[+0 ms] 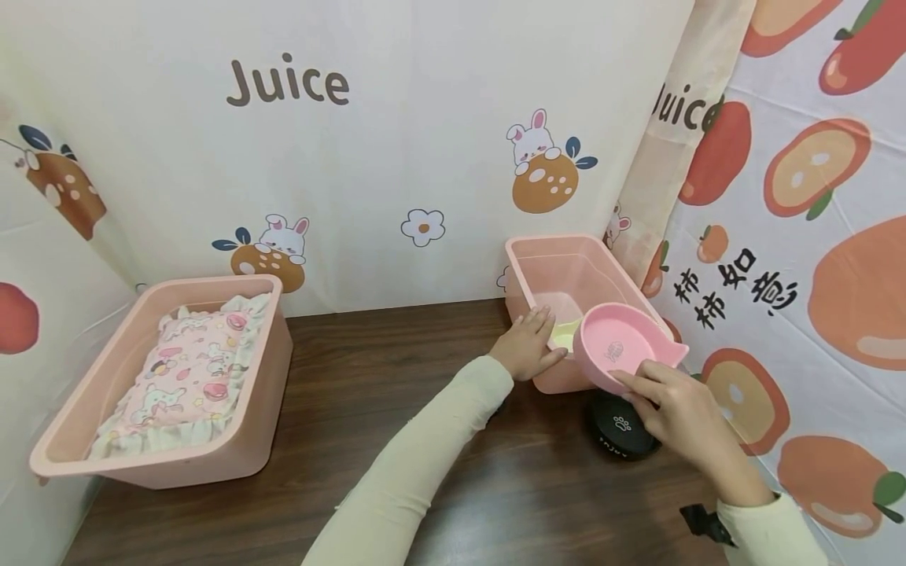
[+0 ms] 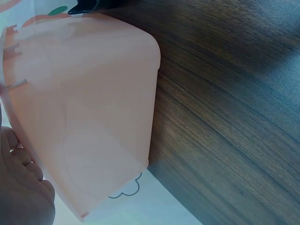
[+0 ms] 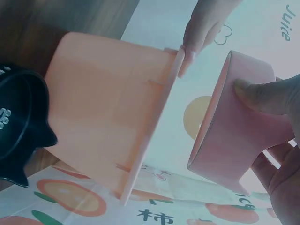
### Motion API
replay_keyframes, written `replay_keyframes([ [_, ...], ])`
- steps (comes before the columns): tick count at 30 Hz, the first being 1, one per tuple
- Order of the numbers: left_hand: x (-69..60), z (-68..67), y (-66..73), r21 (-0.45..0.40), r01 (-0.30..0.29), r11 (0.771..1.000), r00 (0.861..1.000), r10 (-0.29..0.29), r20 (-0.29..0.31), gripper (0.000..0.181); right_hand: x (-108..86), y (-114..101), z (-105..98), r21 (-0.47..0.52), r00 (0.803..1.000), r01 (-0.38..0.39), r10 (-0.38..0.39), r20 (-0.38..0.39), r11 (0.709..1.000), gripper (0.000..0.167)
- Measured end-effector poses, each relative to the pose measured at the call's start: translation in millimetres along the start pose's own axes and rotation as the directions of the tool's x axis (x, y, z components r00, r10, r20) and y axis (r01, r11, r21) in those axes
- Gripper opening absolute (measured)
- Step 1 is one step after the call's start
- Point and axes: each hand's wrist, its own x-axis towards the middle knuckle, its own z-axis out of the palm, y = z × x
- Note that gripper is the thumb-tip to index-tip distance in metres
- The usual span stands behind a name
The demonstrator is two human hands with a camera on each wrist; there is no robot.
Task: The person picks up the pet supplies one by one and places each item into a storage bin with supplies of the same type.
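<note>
Right hand point(image 1: 681, 413) pinches a pink bowl point(image 1: 617, 343); left hand point(image 1: 524, 346), fingers relaxed, touches the tub point(image 1: 559, 273); head view alone shows a yellow item point(image 1: 564, 335) inside.

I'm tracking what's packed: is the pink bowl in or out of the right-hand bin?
Out: the right hand holds the pink bowl above the bin; the right wrist view shows them apart.
</note>
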Motion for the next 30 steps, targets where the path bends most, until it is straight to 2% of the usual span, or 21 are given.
replay_keyframes([
  [2, -0.1, -0.5, 0.2, 0.001, 0.009, 1.000, 1.000, -0.009, 0.017, 0.071, 6.4, 7, 1, -0.004, 1.000, -0.004, 0.004, 0.008, 1.000, 0.050],
  [6, -0.4, -2.3, 1.3, 0.015, 0.016, 1.000, 0.999, -0.016, 0.039, 0.071, 17.9, 21, 6, -0.022, 0.999, -0.020, 0.021, 0.040, 1.000, 0.016],
  [9, -0.1, -1.9, 1.1, 0.013, 0.015, 1.000, 0.999, -0.015, 0.046, 0.072, 25.7, 32, 12, -0.046, 0.997, -0.038, 0.041, 0.062, 0.998, 0.037],
  [11, 0.2, -1.7, 0.9, 0.008, 0.016, 1.000, 0.999, -0.016, 0.049, 0.072, 30.8, 39, 17, -0.055, 0.996, -0.054, 0.058, 0.075, 0.997, 0.039],
  [15, -0.3, -3.1, 1.1, -0.004, 0.021, 1.000, 0.998, -0.021, 0.052, 0.074, 40.2, 52, 25, -0.064, 0.989, -0.090, 0.097, 0.113, 0.994, 0.036],
  [21, 0.4, -2.3, 1.2, -0.003, 0.017, 1.000, 0.999, -0.017, 0.036, 0.072, 51.6, 68, 40, -0.083, 0.963, -0.140, 0.156, 0.219, 0.987, 0.035],
  [30, 0.9, -1.3, 0.9, -0.007, 0.012, 1.000, 1.000, -0.012, 0.023, 0.071, 56.4, 94, 68, -0.047, 0.941, -0.104, 0.113, 0.320, 0.994, 0.031],
])
